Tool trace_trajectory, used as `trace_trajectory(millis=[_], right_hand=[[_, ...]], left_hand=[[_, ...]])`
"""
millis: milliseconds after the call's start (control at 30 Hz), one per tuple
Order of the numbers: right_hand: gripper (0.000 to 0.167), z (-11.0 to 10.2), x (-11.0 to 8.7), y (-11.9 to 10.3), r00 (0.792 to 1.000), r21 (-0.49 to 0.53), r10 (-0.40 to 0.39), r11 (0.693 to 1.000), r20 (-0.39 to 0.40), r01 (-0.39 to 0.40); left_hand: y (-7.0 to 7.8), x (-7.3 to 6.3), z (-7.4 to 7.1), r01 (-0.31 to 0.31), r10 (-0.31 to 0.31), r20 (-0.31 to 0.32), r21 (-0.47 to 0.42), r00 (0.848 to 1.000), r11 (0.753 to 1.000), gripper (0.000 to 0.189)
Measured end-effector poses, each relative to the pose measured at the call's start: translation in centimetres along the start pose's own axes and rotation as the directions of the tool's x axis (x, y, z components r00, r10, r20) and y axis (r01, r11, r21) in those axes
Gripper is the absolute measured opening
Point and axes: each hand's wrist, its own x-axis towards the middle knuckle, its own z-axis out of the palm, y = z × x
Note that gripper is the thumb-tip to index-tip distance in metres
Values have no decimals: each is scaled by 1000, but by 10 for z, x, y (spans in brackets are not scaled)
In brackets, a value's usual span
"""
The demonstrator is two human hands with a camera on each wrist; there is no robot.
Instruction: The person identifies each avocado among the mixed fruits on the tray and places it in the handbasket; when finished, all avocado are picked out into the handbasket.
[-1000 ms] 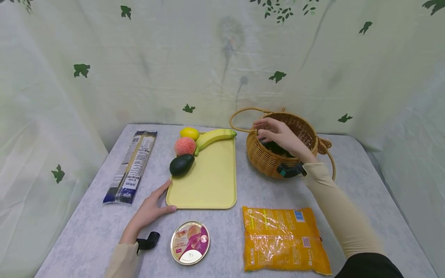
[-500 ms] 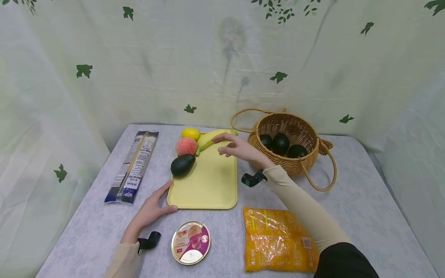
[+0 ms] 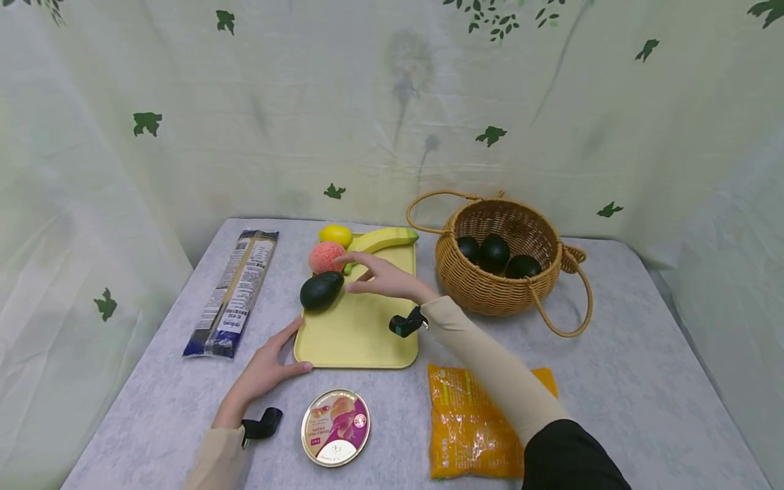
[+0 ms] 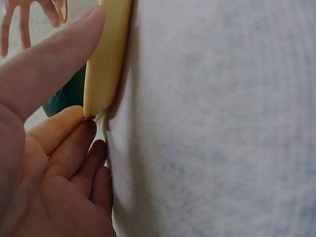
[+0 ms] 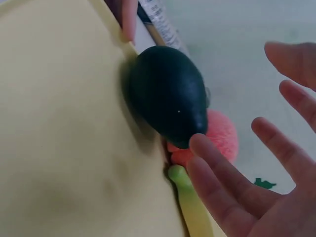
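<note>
A dark green avocado [image 3: 321, 291] lies on the left side of the yellow tray [image 3: 373, 340]. My right hand [image 3: 392, 280] is over the tray, just right of the avocado, with its fingers spread. In the right wrist view nothing is held, and the fingertips appear close to the avocado's narrow end [image 5: 185, 133]. My left hand [image 3: 263, 373] rests its fingertips and thumb against the tray's near left corner, the fingers fairly straight. Behind the avocado sit a pink peach [image 3: 323, 257], a yellow lemon [image 3: 335, 235] and a banana [image 3: 386, 237].
A wicker basket [image 3: 478, 292] with loop handles stands right of the tray and holds several dark green fruits [image 3: 493, 254]. A long printed packet [image 3: 233, 292] lies at the left. A round tin [image 3: 335, 427] and an orange bag [image 3: 471, 429] are in front, the bag partly under my right arm.
My right hand has moved left from above the basket, over the banana, to beside the avocado. The basket's dark fruits came into full view. My left hand has stayed at the tray corner.
</note>
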Motion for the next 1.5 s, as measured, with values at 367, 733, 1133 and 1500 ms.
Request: trace_trajectory(millis=[367, 733, 1133, 1500], right_hand=[[58, 25, 26, 11, 998, -136, -26, 990, 62, 34], [57, 44, 42, 13, 994, -352, 87, 934, 65, -59], [50, 48, 36, 15, 984, -243, 171, 953, -57, -180], [49, 17, 3, 5, 961, -126, 139, 977, -239, -172]], left_hand=[[3, -1, -2, 27, -27, 13, -4, 1000, 1000, 93], [4, -2, -1, 25, -25, 13, -17, 1000, 1000, 91], [3, -2, 0, 1, -1, 2, -14, 1000, 1000, 90], [4, -2, 0, -3, 3, -7, -14, 1000, 1000, 91]])
